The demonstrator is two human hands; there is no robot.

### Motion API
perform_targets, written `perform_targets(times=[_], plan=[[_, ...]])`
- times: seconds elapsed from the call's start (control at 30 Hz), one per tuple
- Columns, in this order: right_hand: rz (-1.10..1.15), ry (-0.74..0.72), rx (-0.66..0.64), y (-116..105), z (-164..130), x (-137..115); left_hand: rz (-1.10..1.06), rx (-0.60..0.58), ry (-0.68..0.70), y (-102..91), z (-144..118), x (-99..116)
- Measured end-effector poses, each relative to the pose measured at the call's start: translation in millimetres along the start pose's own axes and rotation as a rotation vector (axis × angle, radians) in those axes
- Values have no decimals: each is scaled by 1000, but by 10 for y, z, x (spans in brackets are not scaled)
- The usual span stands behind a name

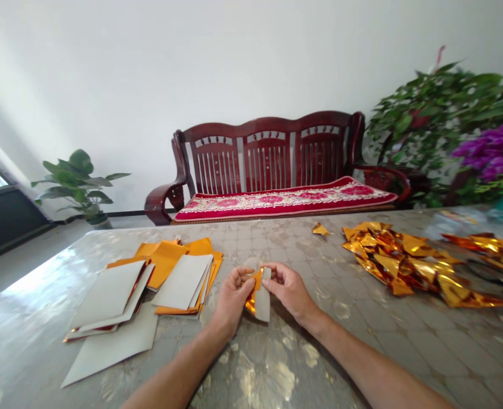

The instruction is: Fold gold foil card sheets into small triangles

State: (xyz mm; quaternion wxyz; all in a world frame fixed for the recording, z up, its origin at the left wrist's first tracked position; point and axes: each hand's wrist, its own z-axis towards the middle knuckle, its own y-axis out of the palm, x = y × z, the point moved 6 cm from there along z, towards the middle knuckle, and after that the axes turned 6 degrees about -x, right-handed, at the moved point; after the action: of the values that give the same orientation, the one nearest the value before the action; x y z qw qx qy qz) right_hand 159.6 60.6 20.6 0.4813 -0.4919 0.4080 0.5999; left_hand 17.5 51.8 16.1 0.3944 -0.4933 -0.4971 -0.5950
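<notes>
Folding seems to be the step in hand: both hands meet over the middle of the tabletop (362,363) and hold one small sheet of gold foil paper (260,295), gold on one side and grey on the other. The left hand (233,298) has its grip closed on the left edge of the sheet, and the right hand (289,289) pinches the upper right edge, so the sheet stands partly bent between them, just above the surface. On the left lies a loose stack of flat sheets (149,284), some with the grey side up. On the right lies a pile of folded gold pieces (404,261), and one single folded piece (320,229) lies apart behind it. I judge the next move needs the edges matched exactly before the crease is pressed, because the foil is slippery.
</notes>
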Motion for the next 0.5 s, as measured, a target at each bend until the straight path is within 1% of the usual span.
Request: perform_targets(times=[0.07, 0.1, 0.17, 0.23, 0.3, 0.37, 0.43, 0.5], plan=[[36, 4, 1, 6, 10, 25, 12, -27, 16, 31, -2, -10], [14, 4, 7, -6, 21, 37, 38, -33, 26, 39, -3, -14], [-88, 2, 23, -46, 45, 49, 116, -35, 43, 40, -2, -23], [-233, -24, 65, -107, 53, 14, 177, -29, 28, 26, 6, -47], [-438, -115, 156, -166, 19, -117, 188, -6, -10, -2, 18, -76], [-704, -287, 253, -157, -71, -337, 155, 39, -35, -36, 26, -90], [-886, -404, 280, -80, -161, -503, 112, 76, -48, -51, 27, -95], [-997, -413, 244, 10, -202, -562, 83, 97, -45, -40, 19, -97]])
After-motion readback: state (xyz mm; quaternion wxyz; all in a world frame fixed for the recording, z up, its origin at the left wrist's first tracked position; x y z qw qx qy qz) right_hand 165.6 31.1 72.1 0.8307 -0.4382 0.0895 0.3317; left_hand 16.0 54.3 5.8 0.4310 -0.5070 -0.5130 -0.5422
